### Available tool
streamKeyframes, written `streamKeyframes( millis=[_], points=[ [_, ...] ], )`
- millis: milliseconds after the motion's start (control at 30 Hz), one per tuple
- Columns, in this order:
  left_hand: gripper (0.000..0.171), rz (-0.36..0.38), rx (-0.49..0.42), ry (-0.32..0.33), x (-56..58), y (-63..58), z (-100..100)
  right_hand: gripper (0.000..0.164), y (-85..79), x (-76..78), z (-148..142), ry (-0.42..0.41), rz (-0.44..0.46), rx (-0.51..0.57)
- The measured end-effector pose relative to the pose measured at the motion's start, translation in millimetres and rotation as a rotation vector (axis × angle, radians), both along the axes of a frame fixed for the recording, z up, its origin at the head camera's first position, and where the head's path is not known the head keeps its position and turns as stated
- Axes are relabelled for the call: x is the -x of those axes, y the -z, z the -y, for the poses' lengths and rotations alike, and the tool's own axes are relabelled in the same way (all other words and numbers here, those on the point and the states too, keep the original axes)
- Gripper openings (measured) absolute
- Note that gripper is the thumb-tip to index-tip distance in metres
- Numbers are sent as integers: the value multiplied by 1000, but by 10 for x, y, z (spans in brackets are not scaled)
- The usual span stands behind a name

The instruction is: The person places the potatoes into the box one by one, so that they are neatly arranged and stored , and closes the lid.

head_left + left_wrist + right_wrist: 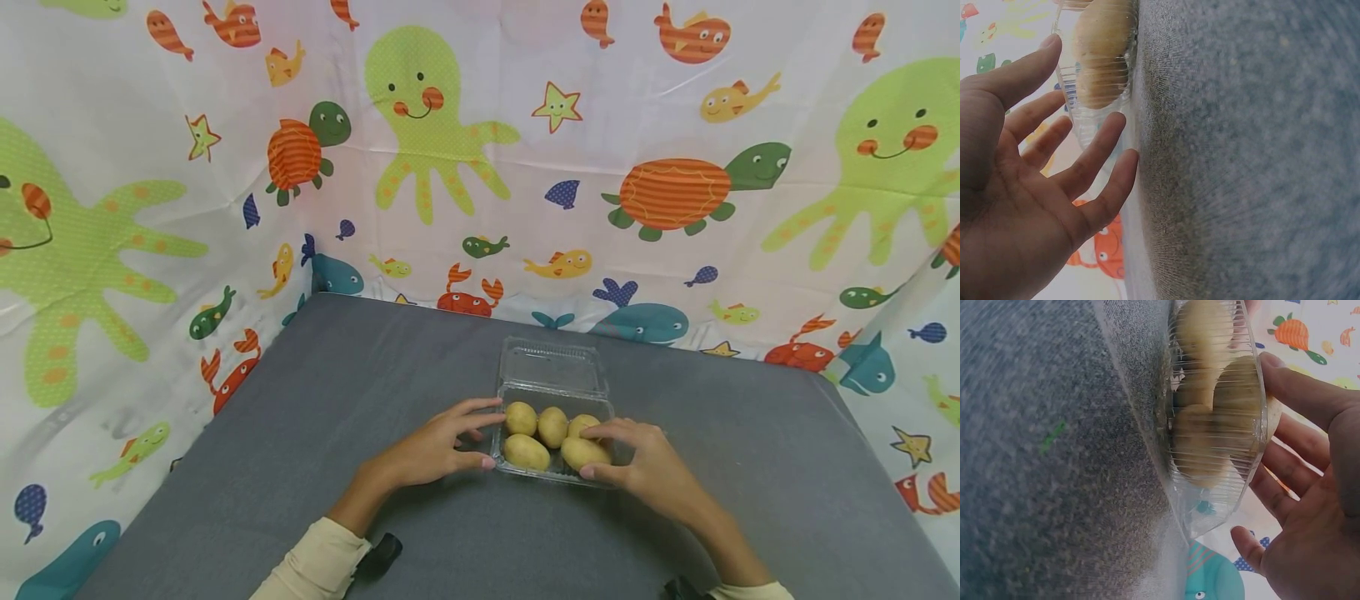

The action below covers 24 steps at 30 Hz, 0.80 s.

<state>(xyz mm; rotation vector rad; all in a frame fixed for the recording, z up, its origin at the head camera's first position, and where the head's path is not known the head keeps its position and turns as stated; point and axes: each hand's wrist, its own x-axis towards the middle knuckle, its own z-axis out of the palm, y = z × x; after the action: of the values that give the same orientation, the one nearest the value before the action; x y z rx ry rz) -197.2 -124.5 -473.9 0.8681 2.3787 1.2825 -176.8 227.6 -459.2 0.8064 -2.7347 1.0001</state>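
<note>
A clear plastic clamshell box sits on the grey tabletop, its hinged lid laid back away from me. Several yellow potatoes fill it in two rows. My right hand reaches over the box's right side, thumb and fingers around the front right potato. In the right wrist view that potato rises to the rim, higher than those beside it. Against the left side of the box, my left hand has its fingers spread and holds nothing; its thumb is at the near left corner.
Grey cloth covers the table around the box. A white curtain printed with sea animals hangs along the back and both sides. Dark wrist straps show near the cream sleeves.
</note>
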Motion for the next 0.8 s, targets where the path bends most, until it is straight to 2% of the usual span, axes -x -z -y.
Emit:
streamKeyframes(
  millis=[200,800],
  points=[
    [66,-1,-11,9,-1,-2,3,40,2,6,-6,-11,15,0],
    [66,7,-7,9,-5,-16,3,41,-26,-1,-10,-8,189,32]
  ],
)
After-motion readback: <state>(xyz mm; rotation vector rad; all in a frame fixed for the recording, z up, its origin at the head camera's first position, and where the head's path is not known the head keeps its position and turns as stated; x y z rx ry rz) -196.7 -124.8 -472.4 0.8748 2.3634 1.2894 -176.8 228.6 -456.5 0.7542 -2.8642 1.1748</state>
